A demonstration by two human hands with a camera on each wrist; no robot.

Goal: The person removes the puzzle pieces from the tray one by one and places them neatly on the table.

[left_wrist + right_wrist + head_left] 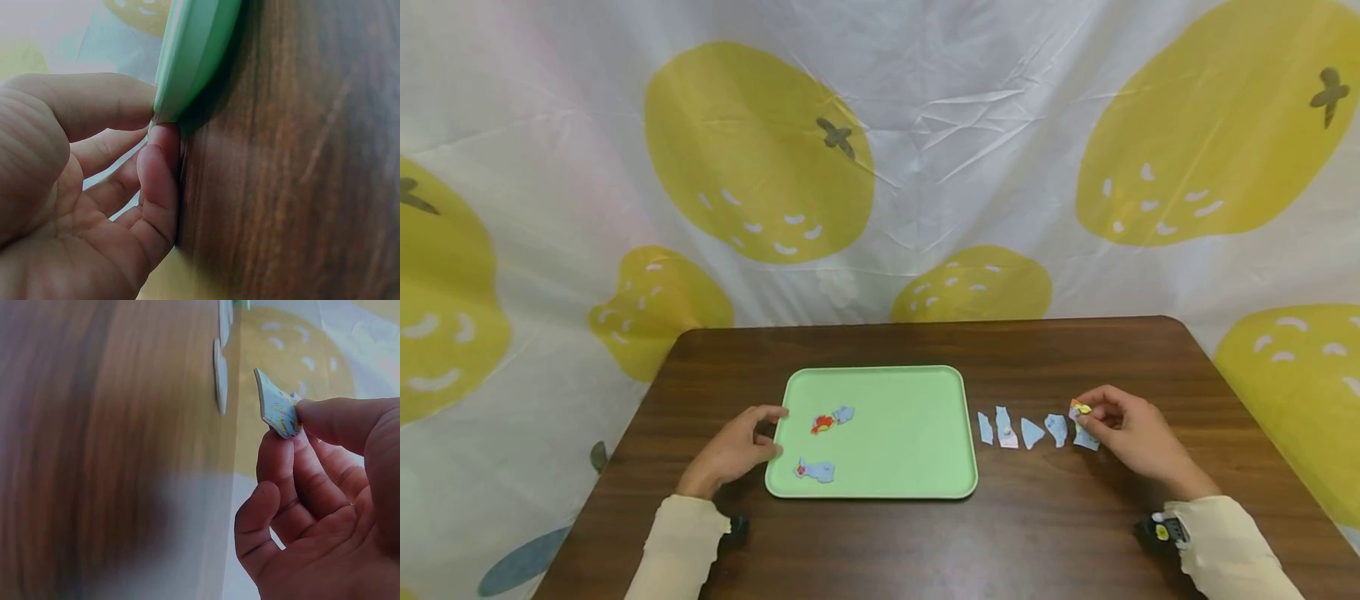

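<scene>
My right hand (1123, 429) pinches a small irregular puzzle piece (278, 409) between thumb and fingers; it shows pale blue with yellow marks and a thick pale edge. In the head view its orange and yellow part shows above another pale blue piece (1086, 439), partly hidden by the hand. To the left of that hand, several more pale blue pieces (1032, 433) lie in a row. At the left rim of a green tray (895, 433), my left hand (730, 450) rests its thumb and fingertips, spread apart. A red and yellow piece (822, 425) touches a blue piece (843, 414) on the tray.
Low on the tray's left side lies a blue piece group (816, 471) with a red spot. The brown wooden table (910, 550) ends at a white cloth (970, 167) printed with large yellow fruit. Dark wrist cameras (1165, 528) sit by the cream sleeves (1232, 542).
</scene>
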